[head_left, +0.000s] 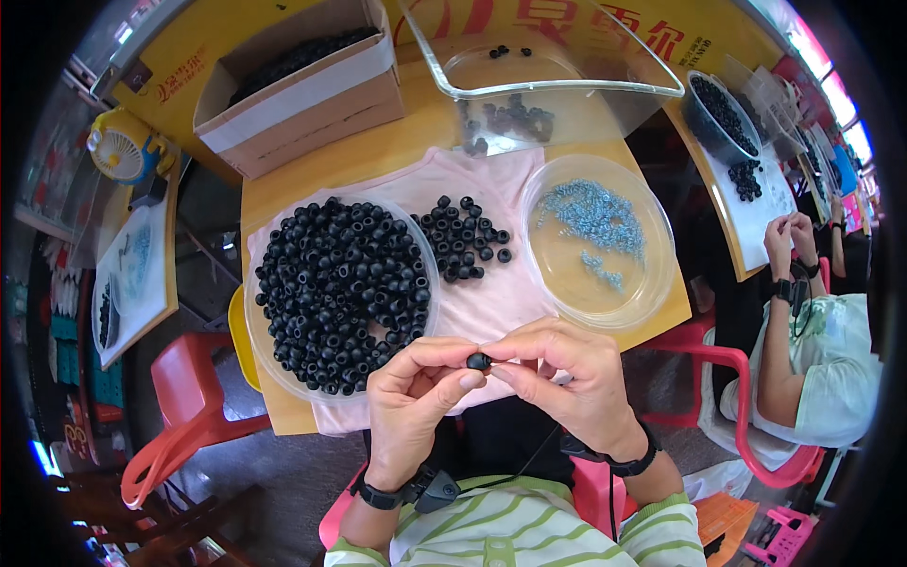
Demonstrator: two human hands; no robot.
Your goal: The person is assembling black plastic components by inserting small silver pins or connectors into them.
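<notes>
Over the table's near edge, my left hand [416, 397] pinches a small black round bead-like part [479, 361] between thumb and index finger. Meeting it from the other side, my right hand [572, 383] has thumb and index fingertips closed against the same part; anything smaller between them is hidden. Behind my left hand stands a round clear tub [436, 312] heaped with black hollow parts [335, 274]. A loose pile of the same parts [463, 236] lies on pink cloth [491, 302]. Farther right, a round clear tub [666, 283] holds small blue-grey pieces resembling springs [600, 222].
At the back, a cardboard box [302, 118] holds more black parts beside a clear tilted bin [557, 94]. A red chair [189, 387] is at left, near a yellow fan [121, 151]. On the right, another person [803, 359] works at a table with a black-filled tub [723, 118].
</notes>
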